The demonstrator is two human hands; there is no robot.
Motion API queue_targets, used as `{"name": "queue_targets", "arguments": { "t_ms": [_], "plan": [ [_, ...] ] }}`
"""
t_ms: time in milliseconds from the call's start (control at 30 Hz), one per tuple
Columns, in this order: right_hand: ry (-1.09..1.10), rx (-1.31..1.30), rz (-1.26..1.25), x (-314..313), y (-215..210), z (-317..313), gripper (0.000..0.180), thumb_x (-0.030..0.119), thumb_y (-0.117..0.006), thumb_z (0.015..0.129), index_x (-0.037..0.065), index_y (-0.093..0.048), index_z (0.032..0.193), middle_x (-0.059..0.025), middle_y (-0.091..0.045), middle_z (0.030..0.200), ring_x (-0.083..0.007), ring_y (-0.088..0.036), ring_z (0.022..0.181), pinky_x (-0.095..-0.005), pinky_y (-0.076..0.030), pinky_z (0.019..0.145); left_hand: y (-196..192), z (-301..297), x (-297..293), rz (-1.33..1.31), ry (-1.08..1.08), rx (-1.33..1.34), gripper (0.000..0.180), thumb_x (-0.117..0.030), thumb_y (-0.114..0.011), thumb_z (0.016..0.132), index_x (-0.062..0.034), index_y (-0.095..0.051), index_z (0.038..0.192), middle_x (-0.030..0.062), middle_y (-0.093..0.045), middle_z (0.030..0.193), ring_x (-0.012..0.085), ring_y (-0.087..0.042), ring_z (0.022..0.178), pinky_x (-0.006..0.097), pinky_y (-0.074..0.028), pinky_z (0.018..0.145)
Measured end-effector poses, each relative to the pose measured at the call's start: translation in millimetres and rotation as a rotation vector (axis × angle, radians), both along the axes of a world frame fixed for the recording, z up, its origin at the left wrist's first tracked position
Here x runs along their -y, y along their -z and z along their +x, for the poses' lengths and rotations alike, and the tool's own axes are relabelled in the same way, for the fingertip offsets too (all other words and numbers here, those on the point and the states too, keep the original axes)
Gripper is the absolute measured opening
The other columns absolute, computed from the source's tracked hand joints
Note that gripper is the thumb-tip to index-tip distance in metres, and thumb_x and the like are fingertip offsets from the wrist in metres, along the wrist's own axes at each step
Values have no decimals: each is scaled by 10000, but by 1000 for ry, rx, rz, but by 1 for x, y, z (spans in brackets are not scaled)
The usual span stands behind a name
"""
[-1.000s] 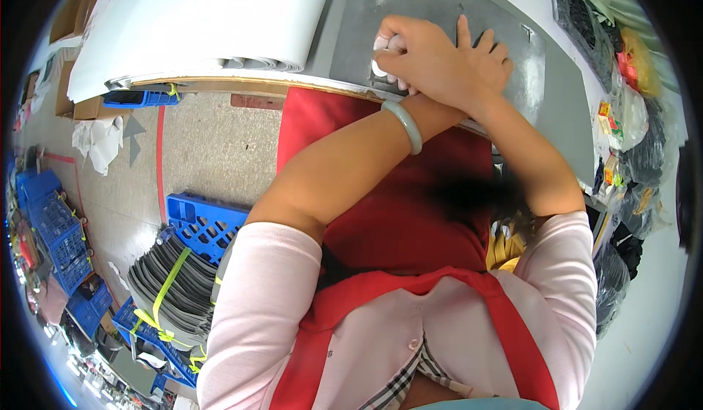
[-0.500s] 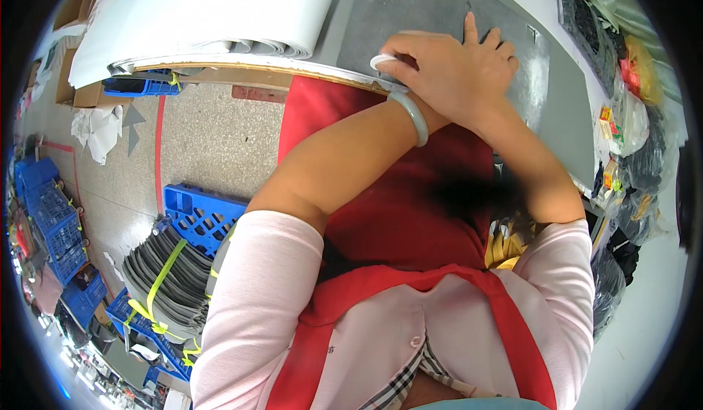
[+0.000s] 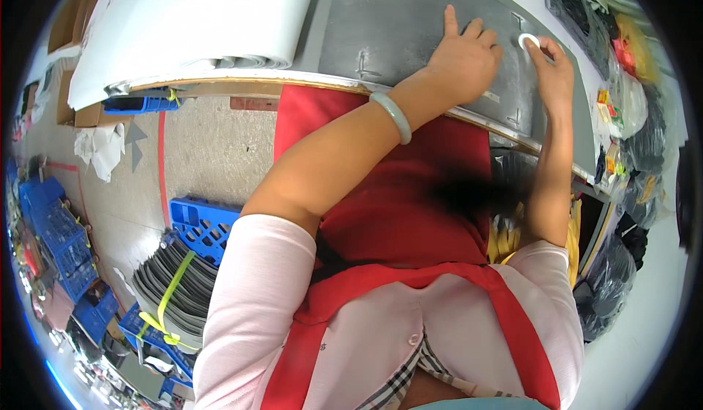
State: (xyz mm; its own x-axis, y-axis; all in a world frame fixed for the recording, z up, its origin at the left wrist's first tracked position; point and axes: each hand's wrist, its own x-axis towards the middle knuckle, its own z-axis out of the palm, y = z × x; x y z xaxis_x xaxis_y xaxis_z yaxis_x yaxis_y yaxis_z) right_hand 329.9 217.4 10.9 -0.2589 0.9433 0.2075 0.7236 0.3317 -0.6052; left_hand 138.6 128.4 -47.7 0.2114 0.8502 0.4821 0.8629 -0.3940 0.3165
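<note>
1. One small white rounded piece (image 3: 524,38) is at the upper right part of the dark grey panel (image 3: 399,10); whether it touches the surface I cannot tell.
2. The right hand (image 3: 554,69) grasps that piece between thumb and fingers, by the panel's right edge.
3. The left hand (image 3: 466,60) lies palm down on the panel, fingers spread and gripping nothing. Its forearm comes in from the panel's near side, with a pale green bangle (image 3: 392,117) round the wrist.
4. Several pale marks show on the panel: one toward its left near corner, others toward its right end.
5. A lighter grey sheet (image 3: 581,128) shows beyond the panel's right edge.
6. Left of the panel, large white sheets (image 3: 198,14) lie folded or rolled at their near edge, close to the table's rim.
7. On the near side of the panel is the person's red apron (image 3: 410,219), worn over a pale pink top (image 3: 256,293).
8. Farther off, to the panel's lower left, a stack of dark grey pieces (image 3: 165,285) is bound with a yellow-green strap (image 3: 176,285), beside a blue plastic crate (image 3: 201,219).
9. Well right of the panel are dark plastic bags (image 3: 646,146) and a yellow bag (image 3: 635,47).
</note>
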Motion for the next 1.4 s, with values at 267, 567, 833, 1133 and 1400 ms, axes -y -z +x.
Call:
{"name": "queue_targets", "arguments": {
  "t_ms": [267,567,833,1133,1400],
  "plan": [
    [165,-411,-200,-9,22,21,311,321,-771,898,38,-743,1024,8,-669,870,-87,-546,785,-245,-437,718,1,-10,4,-28,-21,-48,287,-269,-589,975,-143,-684,1215,56,-597,1320,267,-487,1339,682,-270,1133],
    [178,-662,-313,-10,15,39,280,275,-766,921,65,-703,1095,-12,-678,1066,-135,-619,1015,-283,-538,888,-2,-10,6,31,-28,39,280,-251,-614,968,-132,-690,1210,57,-617,1287,257,-538,1283,625,-311,1142],
    [-88,-677,-650,-9,21,28,353,299,-676,995,77,-623,1265,3,-700,1077,-79,-660,977,-221,-533,827,-39,-17,32,130,120,339,229,-103,-680,903,-71,-697,1129,106,-658,1183,315,-602,1122,462,-432,1028],
    [-4,-1259,-530,-28,22,18,404,312,-683,990,77,-612,1311,-20,-702,1116,-123,-673,957,-273,-543,831,-49,-69,89,-212,179,150,342,-109,-810,777,-48,-720,1102,120,-659,1053,335,-622,1001,417,-504,888],
    [-60,-1274,-530,-12,27,16,435,331,-664,999,71,-600,1342,-30,-689,1187,-140,-667,1027,-284,-539,893,-55,-85,78,-438,193,186,243,-113,-796,829,-12,-749,1044,127,-676,1108,309,-685,953,377,-544,830]
  ]
}}
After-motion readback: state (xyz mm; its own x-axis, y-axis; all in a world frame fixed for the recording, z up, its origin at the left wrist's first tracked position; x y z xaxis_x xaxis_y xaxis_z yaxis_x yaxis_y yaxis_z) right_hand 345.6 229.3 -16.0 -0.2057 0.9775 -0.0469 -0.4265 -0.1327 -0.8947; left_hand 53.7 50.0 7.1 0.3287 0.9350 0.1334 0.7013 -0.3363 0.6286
